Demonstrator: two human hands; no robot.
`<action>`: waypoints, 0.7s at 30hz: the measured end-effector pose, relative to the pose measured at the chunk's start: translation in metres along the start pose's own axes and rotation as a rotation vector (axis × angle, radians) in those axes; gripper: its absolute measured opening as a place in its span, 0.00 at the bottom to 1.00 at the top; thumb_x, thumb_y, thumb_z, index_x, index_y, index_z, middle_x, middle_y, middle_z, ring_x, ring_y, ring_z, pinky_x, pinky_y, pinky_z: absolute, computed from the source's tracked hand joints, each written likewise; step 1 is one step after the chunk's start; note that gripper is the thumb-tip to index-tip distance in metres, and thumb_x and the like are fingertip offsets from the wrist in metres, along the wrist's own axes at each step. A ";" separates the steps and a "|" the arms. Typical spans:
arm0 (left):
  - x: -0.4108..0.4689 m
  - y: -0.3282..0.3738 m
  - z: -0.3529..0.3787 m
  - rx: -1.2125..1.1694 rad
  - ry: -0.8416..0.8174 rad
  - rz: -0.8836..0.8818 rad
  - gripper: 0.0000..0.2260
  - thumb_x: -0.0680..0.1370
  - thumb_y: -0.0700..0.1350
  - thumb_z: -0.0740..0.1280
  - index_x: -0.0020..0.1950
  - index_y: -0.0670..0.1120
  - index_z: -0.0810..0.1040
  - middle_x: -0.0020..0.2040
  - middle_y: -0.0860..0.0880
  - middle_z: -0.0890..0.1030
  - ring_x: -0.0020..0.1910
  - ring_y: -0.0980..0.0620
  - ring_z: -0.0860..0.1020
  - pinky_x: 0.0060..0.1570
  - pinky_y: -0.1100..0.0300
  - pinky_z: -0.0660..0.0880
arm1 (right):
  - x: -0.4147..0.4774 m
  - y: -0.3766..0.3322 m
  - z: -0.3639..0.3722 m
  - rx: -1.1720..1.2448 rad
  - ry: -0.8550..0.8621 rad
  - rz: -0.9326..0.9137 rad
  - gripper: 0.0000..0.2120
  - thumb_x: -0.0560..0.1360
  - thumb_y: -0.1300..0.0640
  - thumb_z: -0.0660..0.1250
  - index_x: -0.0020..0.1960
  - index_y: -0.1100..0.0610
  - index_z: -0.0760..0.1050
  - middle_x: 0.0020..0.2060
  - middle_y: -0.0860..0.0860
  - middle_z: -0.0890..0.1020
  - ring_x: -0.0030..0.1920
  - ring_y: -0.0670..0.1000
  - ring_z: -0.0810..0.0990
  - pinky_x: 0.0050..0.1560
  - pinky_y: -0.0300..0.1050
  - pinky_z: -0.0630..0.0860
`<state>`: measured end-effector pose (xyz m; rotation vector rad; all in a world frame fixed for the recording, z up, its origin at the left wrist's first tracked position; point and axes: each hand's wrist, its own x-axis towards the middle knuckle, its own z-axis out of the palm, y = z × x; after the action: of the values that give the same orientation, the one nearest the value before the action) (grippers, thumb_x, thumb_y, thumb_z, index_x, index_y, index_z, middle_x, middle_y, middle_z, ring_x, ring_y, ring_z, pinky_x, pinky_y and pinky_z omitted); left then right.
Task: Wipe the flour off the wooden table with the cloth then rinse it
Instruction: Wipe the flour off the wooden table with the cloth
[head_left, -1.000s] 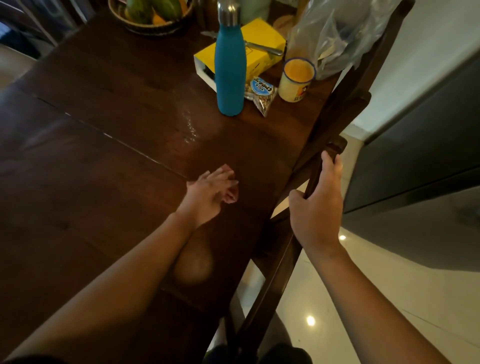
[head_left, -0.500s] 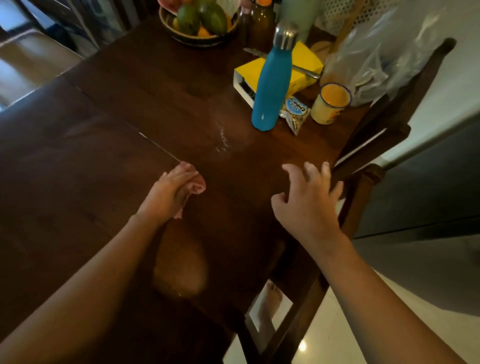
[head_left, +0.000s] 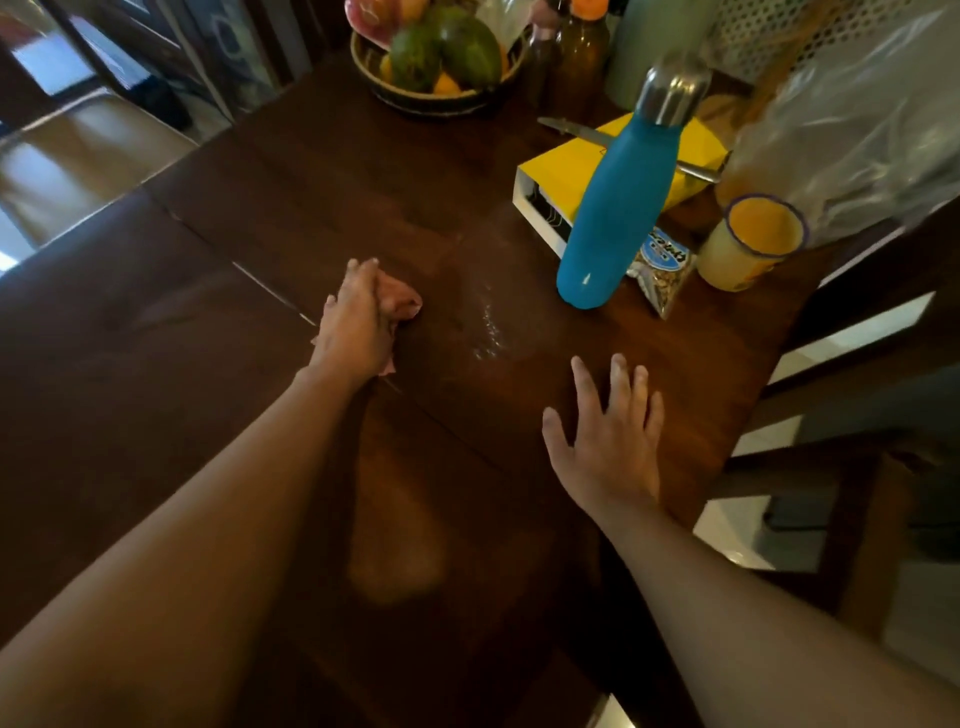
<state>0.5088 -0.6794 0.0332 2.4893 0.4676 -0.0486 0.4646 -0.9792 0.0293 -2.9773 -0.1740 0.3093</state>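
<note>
We see left hand (head_left: 358, 327) curled round pink cloth (head_left: 399, 301), pressing it on dark tabletop (head_left: 218, 415) beside pale smear (head_left: 488, 327). Right hand (head_left: 613, 436) spread flat, fingers apart, near bottle (head_left: 613, 218).

Dim warm light; a dark wooden table (head_left: 156, 415) filled most of the view, a seam running across its top. 1 dark wooden chair (head_left: 883, 270) stood against the table's right edge, over a pale glossy tiled floor (head_left: 737, 540). A white lattice panel (head_left: 763, 31) showed at top right, a blurred tan surface (head_left: 78, 156), maybe a seat, at far left.
</note>
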 end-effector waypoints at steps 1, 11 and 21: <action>0.012 0.004 -0.002 -0.031 0.029 -0.026 0.23 0.84 0.47 0.58 0.78 0.48 0.57 0.76 0.42 0.66 0.73 0.39 0.68 0.71 0.38 0.65 | 0.001 -0.001 0.001 -0.002 0.009 0.006 0.34 0.79 0.33 0.51 0.81 0.43 0.48 0.82 0.57 0.50 0.82 0.60 0.46 0.79 0.63 0.48; 0.085 0.089 0.049 -0.134 0.158 0.169 0.09 0.81 0.44 0.64 0.60 0.53 0.78 0.55 0.55 0.82 0.47 0.59 0.82 0.48 0.55 0.82 | 0.005 0.003 0.005 0.056 -0.020 0.022 0.34 0.79 0.33 0.50 0.81 0.40 0.44 0.82 0.52 0.42 0.81 0.54 0.36 0.80 0.59 0.40; 0.088 0.080 0.027 -0.095 -0.084 0.172 0.15 0.82 0.41 0.62 0.66 0.57 0.76 0.66 0.55 0.74 0.52 0.58 0.80 0.42 0.63 0.80 | 0.005 0.001 0.003 0.085 0.009 0.018 0.35 0.76 0.33 0.45 0.82 0.42 0.49 0.82 0.54 0.47 0.82 0.56 0.41 0.79 0.61 0.43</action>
<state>0.6209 -0.7277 0.0431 2.4136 0.2143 -0.0601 0.4688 -0.9792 0.0248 -2.8977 -0.1298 0.2975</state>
